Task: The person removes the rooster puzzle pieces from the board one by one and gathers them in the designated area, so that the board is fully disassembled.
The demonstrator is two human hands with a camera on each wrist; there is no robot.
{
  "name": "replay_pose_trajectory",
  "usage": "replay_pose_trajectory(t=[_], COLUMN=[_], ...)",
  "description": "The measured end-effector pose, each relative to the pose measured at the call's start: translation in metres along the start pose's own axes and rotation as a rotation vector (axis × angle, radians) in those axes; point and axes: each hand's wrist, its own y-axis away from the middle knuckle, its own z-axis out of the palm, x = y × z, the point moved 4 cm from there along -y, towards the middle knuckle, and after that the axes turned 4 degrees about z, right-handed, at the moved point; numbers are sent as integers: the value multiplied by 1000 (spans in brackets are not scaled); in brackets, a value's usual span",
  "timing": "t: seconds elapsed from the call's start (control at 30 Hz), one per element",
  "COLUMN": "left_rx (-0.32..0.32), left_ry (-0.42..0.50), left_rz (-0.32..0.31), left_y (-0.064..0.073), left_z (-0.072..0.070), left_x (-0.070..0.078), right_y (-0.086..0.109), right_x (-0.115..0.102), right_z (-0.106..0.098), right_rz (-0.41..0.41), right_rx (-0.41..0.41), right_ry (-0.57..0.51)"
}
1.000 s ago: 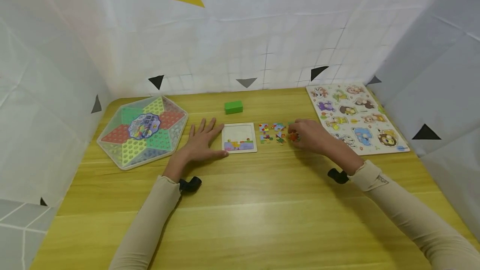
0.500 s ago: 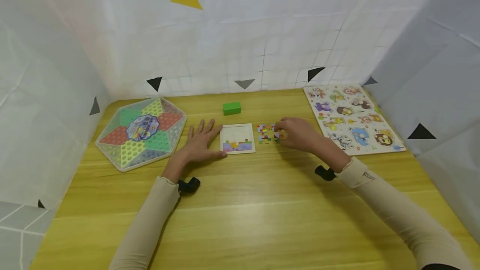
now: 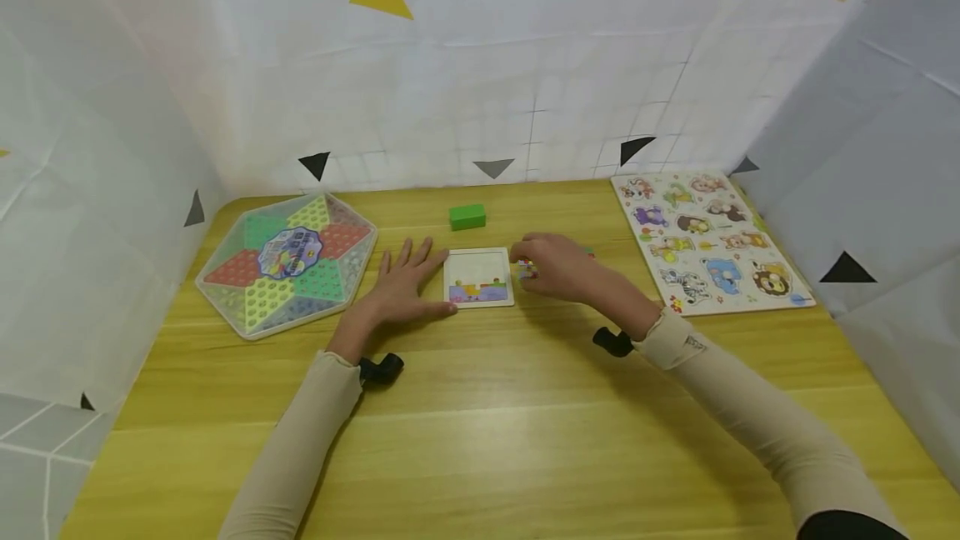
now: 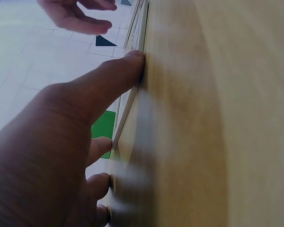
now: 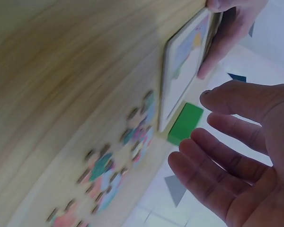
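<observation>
A small square puzzle tray (image 3: 480,263) lies mid-table, with joined pieces along its near side and a bare upper part. My left hand (image 3: 401,290) rests spread on the table at the tray's left side; thumb and index finger touch its edge in the left wrist view. Just right of the tray, my right hand (image 3: 562,269) hovers over loose jigsaw pieces (image 3: 527,271) and hides most of them in the head view. From the right wrist view, several pieces (image 5: 102,165) lie on the wood, and the loosely bent right fingers (image 5: 217,165) hold nothing.
Behind the tray stands a green block (image 3: 467,217). A hexagonal Chinese checkers board (image 3: 288,265) lies at the left, and an animal peg puzzle board (image 3: 708,244) at the right. White cloth walls (image 3: 480,65) enclose the table's back and sides.
My right hand has moved left across the loose pieces, from their right end to beside the tray. The left hand has stayed at the tray's left edge.
</observation>
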Motion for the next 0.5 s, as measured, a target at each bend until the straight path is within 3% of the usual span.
replay_pose_trajectory(t=[0.23, 0.5], left_rx=[-6, -3], left_ry=[-11, 11], left_rz=[-9, -7], left_y=[-1, -1], left_z=[1, 0], left_x=[-2, -1], right_y=[-16, -29], right_x=[-14, -22], right_z=[7, 18], right_rz=[-44, -31], right_rx=[-18, -82], right_ry=[-17, -5])
